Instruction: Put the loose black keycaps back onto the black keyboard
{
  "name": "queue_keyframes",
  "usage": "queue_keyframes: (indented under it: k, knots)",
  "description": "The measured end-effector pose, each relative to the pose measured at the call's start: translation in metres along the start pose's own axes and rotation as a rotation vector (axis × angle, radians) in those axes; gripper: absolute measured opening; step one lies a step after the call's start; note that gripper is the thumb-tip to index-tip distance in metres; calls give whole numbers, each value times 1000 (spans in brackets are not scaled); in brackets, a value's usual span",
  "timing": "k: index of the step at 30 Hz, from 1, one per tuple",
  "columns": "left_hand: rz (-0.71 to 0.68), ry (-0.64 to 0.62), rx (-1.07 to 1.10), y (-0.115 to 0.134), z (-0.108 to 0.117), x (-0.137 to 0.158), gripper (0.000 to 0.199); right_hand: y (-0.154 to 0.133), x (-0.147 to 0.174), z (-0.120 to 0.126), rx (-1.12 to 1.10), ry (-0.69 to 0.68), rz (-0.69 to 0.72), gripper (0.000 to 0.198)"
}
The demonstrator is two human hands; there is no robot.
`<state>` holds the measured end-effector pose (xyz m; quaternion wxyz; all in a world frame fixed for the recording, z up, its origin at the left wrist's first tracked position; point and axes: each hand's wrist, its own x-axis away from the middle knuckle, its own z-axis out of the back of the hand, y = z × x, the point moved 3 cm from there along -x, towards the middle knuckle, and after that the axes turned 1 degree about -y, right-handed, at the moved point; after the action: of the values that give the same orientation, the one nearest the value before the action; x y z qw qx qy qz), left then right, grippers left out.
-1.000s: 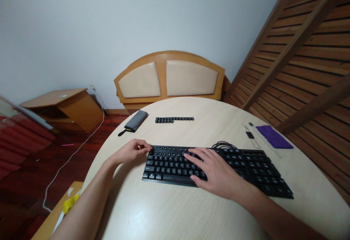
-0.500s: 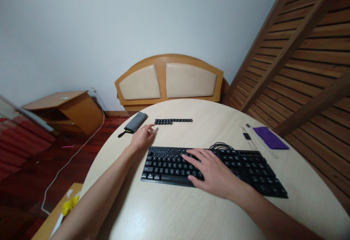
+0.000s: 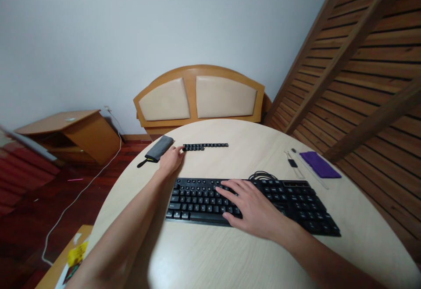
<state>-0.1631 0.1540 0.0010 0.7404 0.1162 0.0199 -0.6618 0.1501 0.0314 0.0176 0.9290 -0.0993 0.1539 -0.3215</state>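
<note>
Two short rows of small black keycaps point(image 3: 206, 146) lie toward the far side of the round table, the nearer row shorter. My left hand point(image 3: 171, 160) is at their left end, its thumb and forefinger pinched at the end keycap of the nearer row, mostly hidden by the fingers. Lower in the view lies a black keyboard point(image 3: 194, 205), with keys visible across most of it. Over its middle rests my right hand point(image 3: 251, 205), open, palm down and fingers spread, covering part of the keys.
A grey cloth pouch point(image 3: 160, 147) lies beside my left hand. Behind the keyboard is its coiled cable point(image 3: 263, 175). To the right are a wire puller point(image 3: 292, 163), a thin brush point(image 3: 312, 170) and a purple cloth point(image 3: 319, 165). The table edge point(image 3: 108, 197) curves round on the left.
My left hand has moved slightly forward, and its fingertips have come to the left end of the keycap rows. My right hand stays on the keyboard. The view has shifted slightly.
</note>
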Motion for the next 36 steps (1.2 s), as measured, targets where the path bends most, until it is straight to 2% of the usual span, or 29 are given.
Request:
queue_keyframes:
  k: [24,31,36]
  knots:
    - [-75,35,-32,-2,7,13,21,0,-1,0,0,4,-2,57]
    - [-76,12,73,-9,13,34,13,0,-1,-1,8,3,4,58]
    - [-51,35,242,-7,21,56,21,1,-1,-1,6,5,-3,58]
